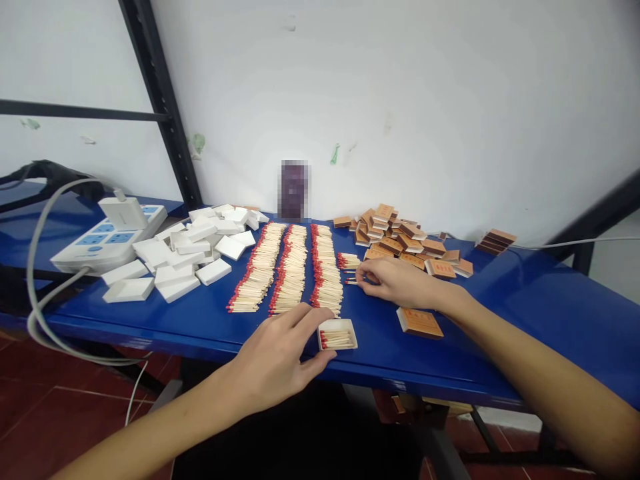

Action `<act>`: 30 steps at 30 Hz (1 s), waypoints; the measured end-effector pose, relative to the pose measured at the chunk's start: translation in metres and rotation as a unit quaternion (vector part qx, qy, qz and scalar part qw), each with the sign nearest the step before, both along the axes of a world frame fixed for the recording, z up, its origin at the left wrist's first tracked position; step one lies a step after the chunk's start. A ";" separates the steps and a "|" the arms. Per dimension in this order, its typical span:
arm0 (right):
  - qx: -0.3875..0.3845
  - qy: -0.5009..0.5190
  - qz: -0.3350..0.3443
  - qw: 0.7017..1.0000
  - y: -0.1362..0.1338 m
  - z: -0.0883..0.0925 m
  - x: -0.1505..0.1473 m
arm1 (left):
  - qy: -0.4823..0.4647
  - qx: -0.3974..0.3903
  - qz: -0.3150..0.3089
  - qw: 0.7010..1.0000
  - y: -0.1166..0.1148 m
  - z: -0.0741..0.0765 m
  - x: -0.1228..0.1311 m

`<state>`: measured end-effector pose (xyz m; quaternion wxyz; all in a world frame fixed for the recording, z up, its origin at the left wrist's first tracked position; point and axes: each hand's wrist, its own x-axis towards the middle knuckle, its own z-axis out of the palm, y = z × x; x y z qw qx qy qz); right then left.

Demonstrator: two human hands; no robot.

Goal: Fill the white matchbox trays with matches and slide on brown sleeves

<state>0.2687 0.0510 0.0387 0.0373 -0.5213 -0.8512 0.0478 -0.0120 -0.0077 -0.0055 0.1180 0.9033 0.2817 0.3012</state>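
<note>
Left hand (280, 350) grips tray (355, 334) between thumb and fingers, covering its far-left corner. Right hand (395, 279), beyond tray to the right, bunched at loose matches (351, 281); fingers hide ends, can't tell if pinching. Pixelated object (294, 190) far beyond tray, unreadable.

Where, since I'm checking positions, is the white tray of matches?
In the head view, the white tray is slightly right of centre near the front edge of the blue table, held by the left hand, below the rightmost long match row.
</note>
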 end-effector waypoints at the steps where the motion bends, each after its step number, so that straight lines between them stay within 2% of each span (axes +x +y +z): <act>1: 0.006 0.000 0.002 1.000 -0.004 0.003 -0.002 | 0.001 0.001 0.002 1.000 0.000 0.000 0.000; 5: 0.033 0.041 0.028 0.998 -0.032 0.021 -0.023 | -0.002 -0.007 0.021 1.000 -0.001 0.001 0.001; 8: 0.010 0.053 0.067 0.996 -0.058 0.028 -0.044 | -0.008 -0.024 0.032 0.999 -0.001 0.001 0.001; 12: -0.020 0.030 0.110 0.993 -0.075 0.019 -0.063 | 0.000 -0.024 0.028 0.999 -0.001 0.001 0.001; 16: 0.019 0.013 0.093 0.995 -0.077 0.012 -0.068 | 0.003 -0.022 0.015 1.000 -0.001 0.000 0.001; 19: 0.047 0.018 0.077 0.996 -0.074 0.020 -0.060 | -0.004 -0.019 0.005 1.000 -0.001 0.000 0.002; 23: 0.081 0.000 -0.005 0.997 -0.050 0.032 -0.035 | 0.004 -0.007 0.007 1.000 -0.002 0.000 0.002; 25: 0.044 -0.025 -0.035 0.998 -0.032 0.031 -0.020 | 0.005 -0.008 0.008 1.000 -0.002 0.000 0.002; 30: -0.001 -0.017 -0.036 0.999 -0.004 0.015 0.000 | 0.011 -0.014 0.008 1.000 -0.002 0.000 0.001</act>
